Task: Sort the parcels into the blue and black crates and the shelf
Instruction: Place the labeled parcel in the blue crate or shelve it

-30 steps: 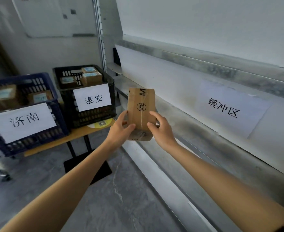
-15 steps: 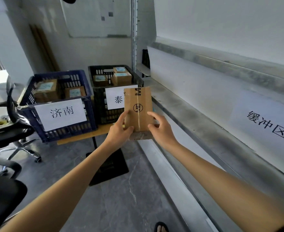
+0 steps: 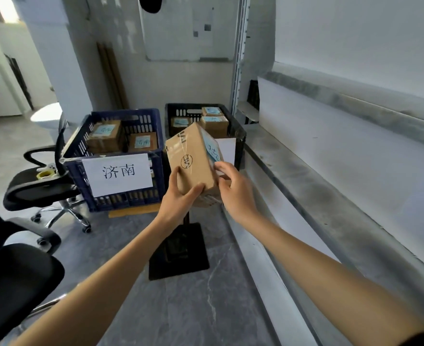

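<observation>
Parcel [image 3: 193, 158]: brown taped carton, held in the air in front of the two crates and tilted so one corner points up. Left hand [image 3: 178, 203] grips the lower near corner, thumb on the front face, fingers [image 3: 193, 192] curled beneath. Right hand [image 3: 236, 193] pinches the right edge, its fingertips [image 3: 219, 166] lying over the label [image 3: 212, 151].

Step, as judged: read the label, then choose a destination. Slide the right fingertips clear of the writing, turn the label face square to the eye, and move only once its characters match a sign. Lower the parcel into a gap between boxes rather than drop it.

Writing:
- Label on parcel: pale blue, handwritten in dark ink, partly covered, not surely legible.
- Front face of parcel: round printed stamp [image 3: 186, 161]; letters by the top edge, unclear.
- Blue crate [image 3: 81, 143], left end of tabletop [image 3: 131, 213]: white sign [image 3: 119, 172] reads 济南. Boxes [image 3: 104, 136] inside carry similar blue labels.
- Black crate [image 3: 237, 132], right end of tabletop, just beside the shelf [image 3: 306, 191]: its own sign [image 3: 227, 151] is mostly hidden behind the parcel and unreadable.
</observation>
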